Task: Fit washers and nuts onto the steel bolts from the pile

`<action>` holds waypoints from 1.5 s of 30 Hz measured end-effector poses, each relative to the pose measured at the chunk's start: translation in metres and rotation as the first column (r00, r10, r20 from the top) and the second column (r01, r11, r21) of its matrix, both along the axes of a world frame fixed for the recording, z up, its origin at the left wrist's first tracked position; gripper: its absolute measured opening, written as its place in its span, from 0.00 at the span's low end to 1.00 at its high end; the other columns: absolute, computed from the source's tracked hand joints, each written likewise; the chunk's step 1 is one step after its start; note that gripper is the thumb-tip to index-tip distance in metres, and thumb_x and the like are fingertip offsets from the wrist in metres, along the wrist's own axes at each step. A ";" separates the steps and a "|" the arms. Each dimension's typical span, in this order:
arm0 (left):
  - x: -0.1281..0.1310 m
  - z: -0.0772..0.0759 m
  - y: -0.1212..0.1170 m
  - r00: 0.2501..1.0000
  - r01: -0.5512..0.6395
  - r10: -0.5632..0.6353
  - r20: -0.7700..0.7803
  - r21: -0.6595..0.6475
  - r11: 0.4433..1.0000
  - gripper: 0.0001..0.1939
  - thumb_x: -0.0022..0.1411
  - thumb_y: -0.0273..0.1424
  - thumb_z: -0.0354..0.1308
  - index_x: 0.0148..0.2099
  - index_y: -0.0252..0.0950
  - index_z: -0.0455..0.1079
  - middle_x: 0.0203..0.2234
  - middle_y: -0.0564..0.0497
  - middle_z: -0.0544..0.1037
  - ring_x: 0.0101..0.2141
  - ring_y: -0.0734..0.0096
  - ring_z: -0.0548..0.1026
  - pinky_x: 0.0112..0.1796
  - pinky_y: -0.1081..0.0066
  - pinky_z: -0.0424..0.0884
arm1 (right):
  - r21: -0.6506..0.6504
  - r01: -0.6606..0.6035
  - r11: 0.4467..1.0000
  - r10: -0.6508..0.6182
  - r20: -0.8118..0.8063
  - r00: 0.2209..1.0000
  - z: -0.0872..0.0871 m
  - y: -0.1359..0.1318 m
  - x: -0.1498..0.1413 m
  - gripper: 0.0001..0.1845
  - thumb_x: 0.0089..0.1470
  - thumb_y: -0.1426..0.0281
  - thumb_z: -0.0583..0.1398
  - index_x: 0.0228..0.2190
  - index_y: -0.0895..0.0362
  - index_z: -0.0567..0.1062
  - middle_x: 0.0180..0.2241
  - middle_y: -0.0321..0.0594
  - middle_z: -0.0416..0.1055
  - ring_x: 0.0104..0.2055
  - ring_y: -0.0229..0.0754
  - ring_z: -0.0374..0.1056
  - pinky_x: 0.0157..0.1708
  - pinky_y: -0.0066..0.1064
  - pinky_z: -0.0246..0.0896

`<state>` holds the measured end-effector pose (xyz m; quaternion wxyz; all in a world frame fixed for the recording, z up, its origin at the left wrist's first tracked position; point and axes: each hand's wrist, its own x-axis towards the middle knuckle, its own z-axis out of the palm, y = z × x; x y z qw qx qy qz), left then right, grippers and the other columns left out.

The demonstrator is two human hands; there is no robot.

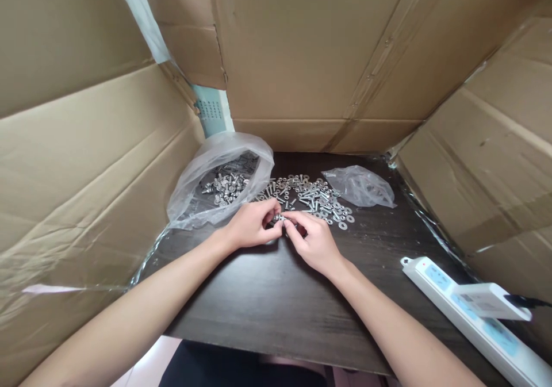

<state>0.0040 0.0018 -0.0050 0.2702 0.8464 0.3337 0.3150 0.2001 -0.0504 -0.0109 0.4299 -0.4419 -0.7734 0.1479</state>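
Note:
My left hand [253, 224] and my right hand [315, 241] meet over the dark table, with thumbs and fingertips closed on a small metal bolt [280, 218]. It seems to carry a washer or nut, though the fingers partly cover it. Just beyond the hands lies a loose spread of bolts [317, 194], with flat washers [342, 225] and nuts among them. To the left, an open clear plastic bag [190, 200] holds many bolts with washers on them [230, 188].
A crumpled clear plastic bag [364, 186] lies at the back right. At the right edge is a white power strip [444, 292] with a white adapter [491, 301] and black cable plugged in. Cardboard walls [302, 53] enclose the table [259, 301] at the back and both sides.

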 end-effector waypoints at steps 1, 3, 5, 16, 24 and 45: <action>0.000 0.000 0.000 1.000 0.002 -0.002 -0.002 0.001 1.000 0.06 0.58 0.32 0.58 0.37 0.37 0.65 0.22 0.59 0.67 0.23 0.76 0.63 0.27 0.75 0.59 | -0.003 0.004 1.000 -0.004 0.000 1.000 0.000 0.000 0.000 0.10 0.66 0.70 0.58 0.43 0.56 0.80 0.34 0.42 0.79 0.32 0.44 0.73 0.34 0.34 0.68; 0.000 0.000 0.000 1.000 0.006 -0.006 -0.005 0.002 1.000 0.06 0.59 0.32 0.58 0.37 0.37 0.66 0.22 0.59 0.67 0.23 0.76 0.64 0.27 0.75 0.59 | -0.010 0.016 1.000 -0.015 0.008 1.000 -0.001 0.000 0.000 0.10 0.66 0.70 0.58 0.43 0.56 0.80 0.31 0.41 0.78 0.30 0.44 0.72 0.32 0.34 0.66; 0.000 -0.001 0.000 1.000 0.013 -0.013 -0.004 0.004 1.000 0.05 0.59 0.31 0.58 0.38 0.37 0.66 0.22 0.58 0.68 0.23 0.76 0.65 0.27 0.75 0.60 | -0.015 0.029 0.999 -0.029 0.019 0.999 -0.002 0.000 0.000 0.10 0.66 0.69 0.58 0.43 0.56 0.80 0.29 0.39 0.76 0.29 0.44 0.71 0.31 0.34 0.64; -0.001 0.001 -0.001 1.000 0.027 -0.027 0.006 0.018 0.999 0.06 0.59 0.31 0.58 0.39 0.37 0.65 0.23 0.58 0.69 0.23 0.75 0.66 0.28 0.74 0.62 | -0.027 0.043 0.999 -0.043 0.013 0.999 -0.002 0.000 0.000 0.10 0.66 0.68 0.57 0.38 0.56 0.79 0.24 0.36 0.71 0.26 0.42 0.68 0.31 0.33 0.62; -0.001 0.002 -0.002 0.999 0.040 -0.040 0.005 0.017 0.999 0.06 0.61 0.32 0.58 0.39 0.37 0.65 0.24 0.58 0.68 0.23 0.75 0.65 0.28 0.74 0.62 | -0.031 0.042 0.999 -0.042 -0.005 0.999 -0.002 -0.001 0.000 0.10 0.66 0.67 0.58 0.39 0.56 0.79 0.22 0.35 0.71 0.24 0.41 0.67 0.28 0.32 0.62; -0.001 0.005 -0.001 0.995 0.095 -0.096 0.017 0.018 0.995 0.08 0.67 0.35 0.54 0.42 0.36 0.69 0.31 0.52 0.74 0.26 0.74 0.70 0.31 0.73 0.66 | -0.065 -0.003 0.998 0.002 -0.026 1.000 0.002 -0.003 -0.001 0.09 0.67 0.69 0.56 0.35 0.56 0.75 0.28 0.37 0.70 0.28 0.41 0.65 0.30 0.33 0.59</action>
